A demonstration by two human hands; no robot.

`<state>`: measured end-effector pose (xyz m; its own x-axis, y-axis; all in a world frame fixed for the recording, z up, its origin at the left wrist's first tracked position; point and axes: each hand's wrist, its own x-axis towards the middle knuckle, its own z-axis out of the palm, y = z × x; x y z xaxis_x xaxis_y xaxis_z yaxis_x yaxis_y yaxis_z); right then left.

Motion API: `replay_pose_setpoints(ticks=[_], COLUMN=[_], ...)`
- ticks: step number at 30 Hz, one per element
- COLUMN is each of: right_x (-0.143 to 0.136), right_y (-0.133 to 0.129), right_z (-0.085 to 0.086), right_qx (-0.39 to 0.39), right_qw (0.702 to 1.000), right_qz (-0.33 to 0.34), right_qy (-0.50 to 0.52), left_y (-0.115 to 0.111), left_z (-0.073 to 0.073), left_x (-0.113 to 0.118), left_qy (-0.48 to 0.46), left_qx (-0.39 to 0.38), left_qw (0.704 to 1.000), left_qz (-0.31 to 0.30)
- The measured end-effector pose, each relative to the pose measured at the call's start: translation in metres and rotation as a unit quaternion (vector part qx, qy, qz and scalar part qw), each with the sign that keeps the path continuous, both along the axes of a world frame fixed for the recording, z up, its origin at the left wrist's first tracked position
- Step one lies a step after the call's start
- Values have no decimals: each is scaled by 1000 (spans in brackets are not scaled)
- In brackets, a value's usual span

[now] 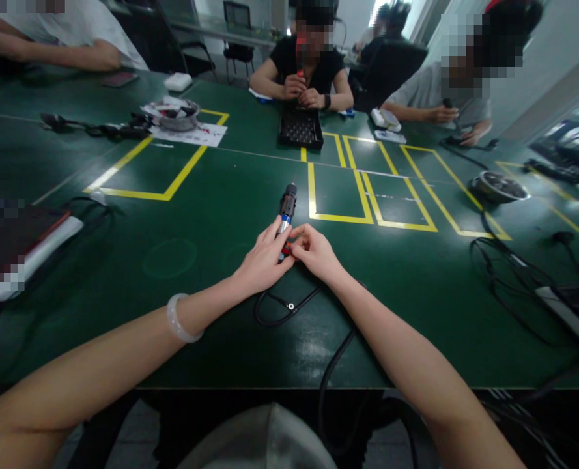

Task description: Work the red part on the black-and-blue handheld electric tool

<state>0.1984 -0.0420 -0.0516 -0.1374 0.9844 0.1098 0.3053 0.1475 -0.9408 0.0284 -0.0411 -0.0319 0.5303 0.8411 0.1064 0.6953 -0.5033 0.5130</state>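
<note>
An electric screwdriver with a black front, a blue and silver band and a thin bit lies on the green table, its tip pointing away from me. My left hand rests over its body from the left, fingers wrapped round it. At the rear end, beside a small red part, my right hand has thumb and fingers pressed together; what they pinch is too small to make out. A black cable with a small ring on it loops on the table below my hands.
Yellow tape marks rectangles on the green table. Across it, a person sits behind a black tray. Metal bowls stand left and right. Cables tangle at the right; a dark red-edged object lies left.
</note>
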Motion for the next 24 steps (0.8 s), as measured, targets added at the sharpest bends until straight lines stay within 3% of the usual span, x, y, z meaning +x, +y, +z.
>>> replay_pose_setpoints(ticks=[13, 18, 24], right_x=[1, 5, 8], right_y=[-7, -5, -4], right_z=[7, 6, 2], right_qx=[17, 32, 33], right_qw=[999, 999, 999], right_qz=[38, 29, 31], right_qy=[-26, -19, -18], left_y=[4, 8, 18], left_z=[4, 10, 8], left_x=[-13, -25, -37], left_qy=[35, 84, 91], left_qx=[-14, 20, 62], left_qw=[999, 996, 992], left_qz=[-20, -17, -57])
